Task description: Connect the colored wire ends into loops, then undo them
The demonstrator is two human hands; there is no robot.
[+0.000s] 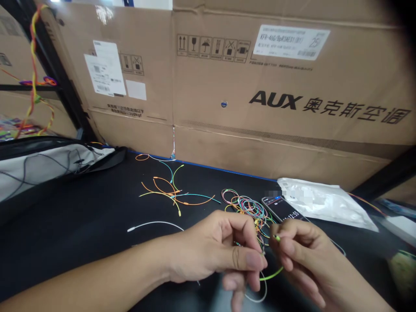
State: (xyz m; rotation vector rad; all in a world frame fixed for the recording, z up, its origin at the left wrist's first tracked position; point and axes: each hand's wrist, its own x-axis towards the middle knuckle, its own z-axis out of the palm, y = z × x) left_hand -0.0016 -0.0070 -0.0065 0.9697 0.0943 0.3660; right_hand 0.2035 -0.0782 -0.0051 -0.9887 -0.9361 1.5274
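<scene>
My left hand [217,247] is closed in a pinch over the black table [81,225], with a thin white cord [260,294] looping down from its fingers. Close beside it, my right hand [302,251] pinches the tip of a neon green cord [272,274] between thumb and forefinger. The two hands nearly touch. Just behind them lies a tangle of coloured loops [248,206]. Loose orange, yellow and teal cords [172,190] are spread farther back, and a single white cord [152,224] lies to the left of my left hand.
A phone [282,210] with a lit screen lies behind my right hand, beside a white plastic bag [325,201]. Big cardboard boxes [260,86] wall off the back. A grey-and-black bag [42,162] sits at the left, with braided cords [34,65] hanging above.
</scene>
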